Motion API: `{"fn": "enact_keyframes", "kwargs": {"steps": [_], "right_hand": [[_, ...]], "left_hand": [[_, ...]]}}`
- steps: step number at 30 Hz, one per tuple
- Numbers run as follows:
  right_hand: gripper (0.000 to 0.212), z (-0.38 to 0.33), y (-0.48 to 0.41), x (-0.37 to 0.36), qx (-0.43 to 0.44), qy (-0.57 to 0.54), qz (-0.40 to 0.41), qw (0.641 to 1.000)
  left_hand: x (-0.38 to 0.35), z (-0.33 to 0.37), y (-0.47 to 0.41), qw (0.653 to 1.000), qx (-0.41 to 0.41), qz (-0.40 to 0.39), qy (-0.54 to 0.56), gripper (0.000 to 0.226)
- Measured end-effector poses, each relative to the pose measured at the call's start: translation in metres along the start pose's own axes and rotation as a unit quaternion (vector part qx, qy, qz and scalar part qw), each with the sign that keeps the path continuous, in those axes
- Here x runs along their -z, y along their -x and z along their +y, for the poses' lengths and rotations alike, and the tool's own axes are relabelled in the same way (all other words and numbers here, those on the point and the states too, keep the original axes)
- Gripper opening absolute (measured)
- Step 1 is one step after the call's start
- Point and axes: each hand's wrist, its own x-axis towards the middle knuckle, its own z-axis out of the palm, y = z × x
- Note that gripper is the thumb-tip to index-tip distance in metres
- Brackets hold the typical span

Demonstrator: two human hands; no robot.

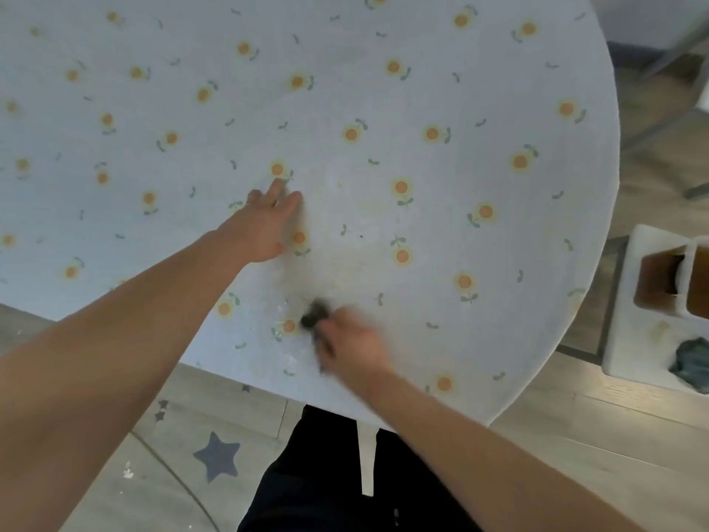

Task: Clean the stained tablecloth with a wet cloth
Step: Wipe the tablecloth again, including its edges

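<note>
Mid-scrub: right hand gripping dark cloth near tablecloth's near edge; left hand flat, open; yellowish stain remaining.

pale flowered tablecloth flat, yellowish stain mid-table; dark wadded cloth at its near edge

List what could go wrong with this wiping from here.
1. The right hand scrubs with the dark cloth near the table's front edge; the tablecloth may bunch or slide, though the left hand lies flat on it.
2. The yellowish stain spreads well beyond the cloth, so patches may be missed.
3. Motion blur suggests fast strokes, which could smear residue.
</note>
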Motion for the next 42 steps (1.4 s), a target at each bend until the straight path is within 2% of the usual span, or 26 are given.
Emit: {"fn": "enact_keyframes", "kwargs": {"steps": [1,2,4,6,8,11,13,15,17,21,24,25,27,29,31,32,34,37,40,42], "right_hand": [[0.021,-0.018,0.009,-0.01,0.053,0.004,-0.084,0.995],[0.021,-0.027,0.017,-0.012,0.093,0.001,-0.134,0.987],[0.023,-0.018,0.016,0.009,0.096,-0.033,-0.116,0.988],[0.024,0.023,0.0,0.049,0.03,-0.032,-0.037,0.998],[0.026,0.079,-0.03,0.102,-0.089,0.019,0.11,0.99],[0.032,0.155,-0.068,0.177,-0.289,0.04,0.316,0.903],[0.038,0.168,-0.087,0.198,-0.336,0.026,0.343,0.877],[0.047,0.151,-0.104,0.19,-0.325,0.019,0.314,0.892],[0.051,0.111,-0.11,0.156,-0.253,0.021,0.258,0.932],[0.03,0.022,-0.08,0.054,-0.073,0.049,0.102,0.991],[0.012,-0.017,-0.025,-0.008,0.102,0.077,-0.033,0.991],[0.007,-0.019,-0.01,-0.02,0.154,0.095,-0.046,0.982],[0.008,-0.008,-0.001,-0.016,0.198,0.132,-0.041,0.97],[0.017,0.014,-0.018,0.02,0.153,0.162,0.01,0.975],[0.022,0.046,-0.043,0.07,0.056,0.191,0.102,0.975],[0.019,0.067,-0.054,0.094,0.002,0.198,0.154,0.968],[0.015,0.103,-0.075,0.139,-0.102,0.162,0.242,0.951],[0.03,0.121,-0.097,0.155,-0.205,0.089,0.323,0.92],[0.027,0.075,-0.093,0.106,-0.171,0.048,0.32,0.93],[0.022,0.028,-0.065,0.047,-0.086,0.018,0.263,0.961]], "left_hand": [[0.005,-0.002,-0.003,1.0,0.008,-0.013,-0.003,0.099],[0.01,-0.003,-0.005,0.999,0.02,-0.03,-0.001,0.103],[0.014,-0.005,-0.008,0.998,0.034,-0.057,0.01,0.108],[0.01,-0.005,-0.009,0.997,0.038,-0.066,0.023,0.109],[0.001,-0.006,-0.009,0.996,0.042,-0.062,0.044,0.107],[-0.005,-0.006,-0.012,0.996,0.041,-0.061,0.052,0.105],[-0.004,-0.006,-0.013,0.995,0.04,-0.07,0.055,0.107],[-0.003,-0.006,-0.014,0.995,0.037,-0.076,0.062,0.107],[-0.002,-0.008,-0.013,0.993,0.039,-0.08,0.07,0.106],[-0.001,-0.008,-0.013,0.994,0.04,-0.077,0.072,0.108],[0.0,-0.008,-0.011,0.993,0.043,-0.083,0.073,0.111],[0.001,-0.007,-0.011,0.993,0.043,-0.084,0.072,0.111],[0.001,-0.007,-0.011,0.993,0.042,-0.086,0.072,0.112],[0.002,-0.006,-0.012,0.993,0.041,-0.082,0.07,0.111],[0.002,-0.006,-0.012,0.993,0.043,-0.078,0.075,0.109],[0.002,-0.005,-0.013,0.993,0.044,-0.077,0.076,0.108],[0.0,-0.004,-0.012,0.993,0.045,-0.074,0.076,0.105],[0.0,-0.004,-0.012,0.994,0.047,-0.073,0.067,0.105],[0.001,-0.003,-0.012,0.994,0.044,-0.066,0.072,0.105],[0.0,-0.004,-0.011,0.994,0.046,-0.064,0.079,0.105]]}}
